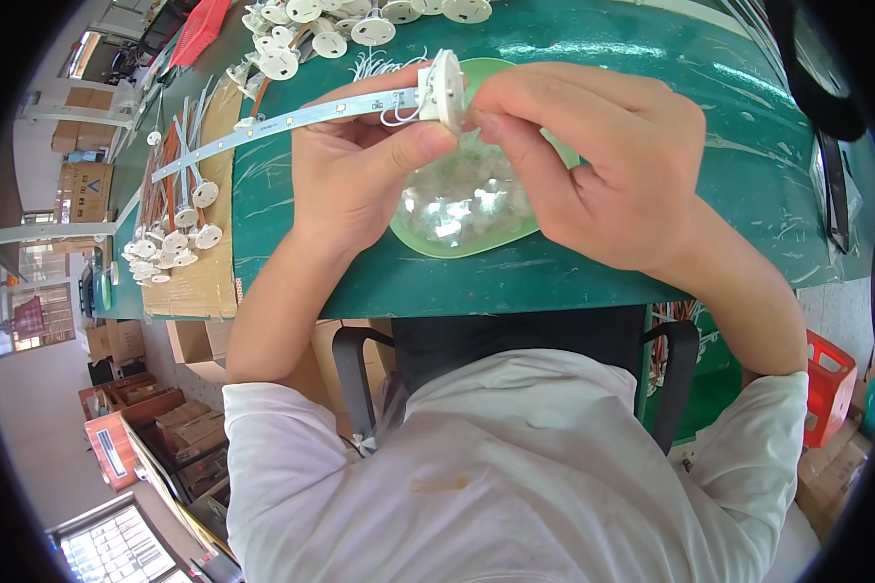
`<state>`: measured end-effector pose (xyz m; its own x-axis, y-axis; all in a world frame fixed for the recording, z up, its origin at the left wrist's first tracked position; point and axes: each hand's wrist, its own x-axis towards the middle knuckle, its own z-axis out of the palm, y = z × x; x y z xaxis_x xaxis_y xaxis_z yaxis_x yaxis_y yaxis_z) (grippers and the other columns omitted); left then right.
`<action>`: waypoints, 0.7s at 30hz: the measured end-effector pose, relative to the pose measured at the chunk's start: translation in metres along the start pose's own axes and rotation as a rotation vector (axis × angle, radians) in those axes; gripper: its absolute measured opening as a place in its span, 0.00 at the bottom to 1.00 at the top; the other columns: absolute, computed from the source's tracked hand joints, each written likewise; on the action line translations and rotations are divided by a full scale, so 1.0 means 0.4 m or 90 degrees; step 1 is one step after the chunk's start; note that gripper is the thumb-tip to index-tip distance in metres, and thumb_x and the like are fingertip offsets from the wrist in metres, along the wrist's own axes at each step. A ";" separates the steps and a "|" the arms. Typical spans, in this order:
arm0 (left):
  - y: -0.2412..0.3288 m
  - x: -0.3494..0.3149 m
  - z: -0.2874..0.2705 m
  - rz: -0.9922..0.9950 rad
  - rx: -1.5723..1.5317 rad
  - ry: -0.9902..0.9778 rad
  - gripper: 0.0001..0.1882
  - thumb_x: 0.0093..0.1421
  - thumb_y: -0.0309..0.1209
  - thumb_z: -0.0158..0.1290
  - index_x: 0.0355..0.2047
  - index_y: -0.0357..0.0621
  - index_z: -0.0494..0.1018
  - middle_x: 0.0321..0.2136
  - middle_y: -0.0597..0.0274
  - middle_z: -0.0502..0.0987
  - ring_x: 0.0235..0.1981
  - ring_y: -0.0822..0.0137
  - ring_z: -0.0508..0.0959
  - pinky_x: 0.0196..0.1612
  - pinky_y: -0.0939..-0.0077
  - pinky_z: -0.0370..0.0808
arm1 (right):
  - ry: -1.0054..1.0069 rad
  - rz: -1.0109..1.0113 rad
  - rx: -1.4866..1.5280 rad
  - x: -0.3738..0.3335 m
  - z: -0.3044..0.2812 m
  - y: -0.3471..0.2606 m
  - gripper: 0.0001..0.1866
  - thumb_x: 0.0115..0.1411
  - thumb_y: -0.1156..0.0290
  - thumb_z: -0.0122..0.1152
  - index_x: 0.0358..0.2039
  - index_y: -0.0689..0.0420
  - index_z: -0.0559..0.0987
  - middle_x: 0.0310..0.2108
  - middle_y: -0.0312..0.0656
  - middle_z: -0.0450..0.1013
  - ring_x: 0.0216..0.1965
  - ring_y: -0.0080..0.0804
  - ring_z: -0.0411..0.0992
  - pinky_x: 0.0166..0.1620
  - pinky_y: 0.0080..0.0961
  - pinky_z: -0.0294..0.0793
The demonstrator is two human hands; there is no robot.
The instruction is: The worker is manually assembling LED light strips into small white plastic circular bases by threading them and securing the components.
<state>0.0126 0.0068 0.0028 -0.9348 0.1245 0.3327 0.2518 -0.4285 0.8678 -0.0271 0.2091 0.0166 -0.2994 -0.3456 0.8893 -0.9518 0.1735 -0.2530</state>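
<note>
My left hand (345, 185) is closed around an LED light strip (287, 121), a thin pale bar with small square chips. A round white end cap (446, 92) sits on its right end, and thin white wires loop between the two. The thumb presses under the cap. At the cap's outer face, my right hand (608, 165) makes a pinch with thumb and forefinger; whatever is between the fingertips is too small or hidden to name. Below both hands lies a light green oval tray (447, 254) with shiny clear plastic and small pale bits inside.
Finished-looking strips with white caps (175, 243) lie on cardboard (226, 209) at the left. More white caps (331, 44) are heaped at the back. The green table (311, 277) ends just before my chair (360, 374). A red stool (828, 389) stands lower right.
</note>
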 end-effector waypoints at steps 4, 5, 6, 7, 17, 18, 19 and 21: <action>-0.009 0.005 -0.018 -0.026 -0.026 -0.014 0.23 0.51 0.15 0.62 0.49 0.35 0.75 0.42 0.51 0.80 0.42 0.65 0.81 0.48 0.68 0.79 | -0.002 0.008 0.005 -0.002 0.009 -0.007 0.06 0.49 0.82 0.64 0.29 0.60 0.80 0.25 0.41 0.78 0.24 0.34 0.77 0.26 0.20 0.74; -0.010 0.004 -0.020 -0.028 -0.018 -0.029 0.23 0.51 0.15 0.62 0.49 0.35 0.75 0.42 0.51 0.80 0.42 0.65 0.81 0.48 0.68 0.79 | -0.010 0.020 0.013 -0.002 0.010 -0.012 0.06 0.49 0.83 0.64 0.29 0.60 0.80 0.25 0.42 0.78 0.24 0.34 0.77 0.27 0.21 0.75; -0.007 0.003 -0.016 -0.027 -0.017 -0.030 0.23 0.51 0.15 0.62 0.49 0.35 0.75 0.42 0.51 0.80 0.42 0.65 0.81 0.48 0.68 0.79 | -0.017 0.032 0.021 -0.001 0.010 -0.016 0.06 0.49 0.83 0.64 0.29 0.60 0.80 0.25 0.42 0.78 0.24 0.34 0.77 0.27 0.21 0.75; -0.003 0.005 -0.006 -0.033 -0.030 -0.006 0.23 0.51 0.15 0.62 0.49 0.36 0.74 0.42 0.51 0.80 0.42 0.65 0.81 0.47 0.69 0.79 | -0.016 0.031 0.022 -0.002 0.016 -0.014 0.06 0.49 0.83 0.64 0.29 0.60 0.80 0.25 0.42 0.78 0.24 0.34 0.77 0.27 0.21 0.75; 0.008 -0.002 0.022 -0.007 -0.014 0.034 0.25 0.50 0.16 0.64 0.50 0.34 0.74 0.42 0.51 0.80 0.41 0.67 0.80 0.46 0.73 0.78 | 0.061 0.054 0.071 -0.012 0.026 -0.008 0.06 0.53 0.85 0.61 0.32 0.64 0.79 0.29 0.43 0.78 0.26 0.31 0.76 0.29 0.20 0.76; 0.007 -0.002 0.019 -0.006 -0.013 0.034 0.25 0.50 0.16 0.64 0.50 0.34 0.74 0.42 0.51 0.80 0.41 0.67 0.80 0.46 0.73 0.78 | 0.055 0.056 0.071 -0.012 0.025 -0.008 0.06 0.53 0.85 0.61 0.32 0.64 0.79 0.29 0.43 0.78 0.26 0.31 0.76 0.29 0.20 0.76; 0.005 0.000 0.014 -0.013 -0.007 0.033 0.25 0.49 0.16 0.64 0.49 0.34 0.74 0.42 0.51 0.80 0.41 0.67 0.80 0.45 0.73 0.78 | 0.055 0.055 0.072 -0.012 0.026 -0.007 0.06 0.53 0.85 0.61 0.32 0.64 0.79 0.29 0.43 0.78 0.26 0.31 0.76 0.29 0.20 0.76; 0.006 -0.002 0.013 -0.018 0.000 0.036 0.25 0.49 0.16 0.65 0.49 0.34 0.75 0.41 0.51 0.80 0.40 0.67 0.80 0.45 0.74 0.78 | 0.054 0.043 0.060 -0.012 0.028 -0.007 0.06 0.52 0.86 0.61 0.32 0.64 0.79 0.29 0.43 0.78 0.26 0.32 0.76 0.30 0.20 0.76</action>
<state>0.0152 0.0103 0.0064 -0.9543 0.0860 0.2861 0.2244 -0.4259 0.8765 -0.0240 0.2001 0.0089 -0.3599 -0.2564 0.8971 -0.9330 0.1044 -0.3445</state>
